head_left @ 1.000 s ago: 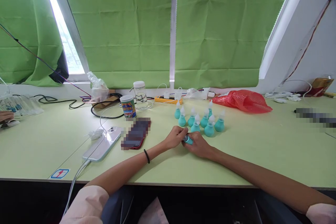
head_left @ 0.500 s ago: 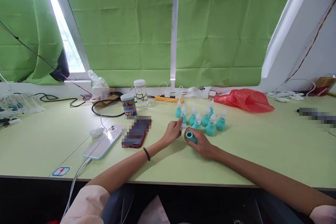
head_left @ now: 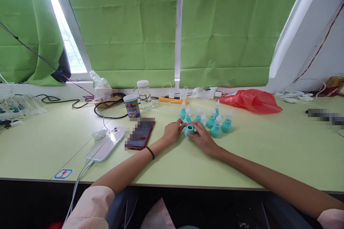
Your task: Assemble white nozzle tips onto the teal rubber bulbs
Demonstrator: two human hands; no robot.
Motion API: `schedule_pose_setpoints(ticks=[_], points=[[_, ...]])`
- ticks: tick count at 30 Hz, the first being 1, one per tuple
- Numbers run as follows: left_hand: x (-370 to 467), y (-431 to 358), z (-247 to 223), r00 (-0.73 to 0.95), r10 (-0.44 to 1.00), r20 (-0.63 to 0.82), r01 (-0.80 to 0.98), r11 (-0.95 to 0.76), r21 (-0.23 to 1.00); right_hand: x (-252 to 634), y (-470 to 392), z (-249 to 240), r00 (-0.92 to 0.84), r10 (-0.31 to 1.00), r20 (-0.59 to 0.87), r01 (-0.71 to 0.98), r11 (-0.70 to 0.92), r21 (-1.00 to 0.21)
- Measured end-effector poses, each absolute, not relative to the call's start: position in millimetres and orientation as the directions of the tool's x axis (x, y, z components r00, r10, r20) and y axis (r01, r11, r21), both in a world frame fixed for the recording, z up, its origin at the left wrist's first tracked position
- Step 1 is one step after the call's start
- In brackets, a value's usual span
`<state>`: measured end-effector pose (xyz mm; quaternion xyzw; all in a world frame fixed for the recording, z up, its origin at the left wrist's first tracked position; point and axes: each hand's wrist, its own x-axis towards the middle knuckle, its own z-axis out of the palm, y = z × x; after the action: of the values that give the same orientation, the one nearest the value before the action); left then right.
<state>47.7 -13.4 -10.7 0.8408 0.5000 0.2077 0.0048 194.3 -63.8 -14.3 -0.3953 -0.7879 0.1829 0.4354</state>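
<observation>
Where the pale green tabletop (head_left: 242, 157) stretches out below the green window blinds (head_left: 228, 28), both of the person's hands meet around one small teal rubber bulb (head_left: 189, 130). The bulb stands on the tabletop with its round open mouth facing up, at the front edge of a cluster of teal bulbs with white pointed tips (head_left: 215, 121), which stand upright just behind it. The left hand (head_left: 172, 133) lies on the tabletop with its fingers curled together and its fingertips touching the bulb's left side. The right hand (head_left: 204, 139) closes round the bulb from the right and behind, fingers bent against it, so the bulb is pinched between the two hands. A black band (head_left: 151, 152) circles the left wrist.

Left of the hands lies a dark red phone (head_left: 140, 136) with its screen blurred, and just beside that a silver phone (head_left: 105, 145) face down with a white cable (head_left: 77, 182) running off the tabletop's front edge. Further back stand a printed tin can (head_left: 132, 106) and a clear glass jar with a white lid (head_left: 144, 94). A crumpled red plastic bag (head_left: 251, 101) lies behind and to the right of the cluster.
</observation>
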Motion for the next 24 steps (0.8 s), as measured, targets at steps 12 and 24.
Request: schedule_pose_setpoints(ticks=[12, 24], points=[[44, -9, -11, 0.398, 0.852, 0.338, 0.884, -0.456, 0.108, 194, -64, -19, -0.371, 0.763, 0.529, 0.505, 0.644, -0.575], [46, -20, 2, 0.303, 0.848, 0.435, 0.884, -0.421, 0.203, 198, -68, -9, -0.231, 0.532, 0.815, 0.587, 0.744, -0.32]])
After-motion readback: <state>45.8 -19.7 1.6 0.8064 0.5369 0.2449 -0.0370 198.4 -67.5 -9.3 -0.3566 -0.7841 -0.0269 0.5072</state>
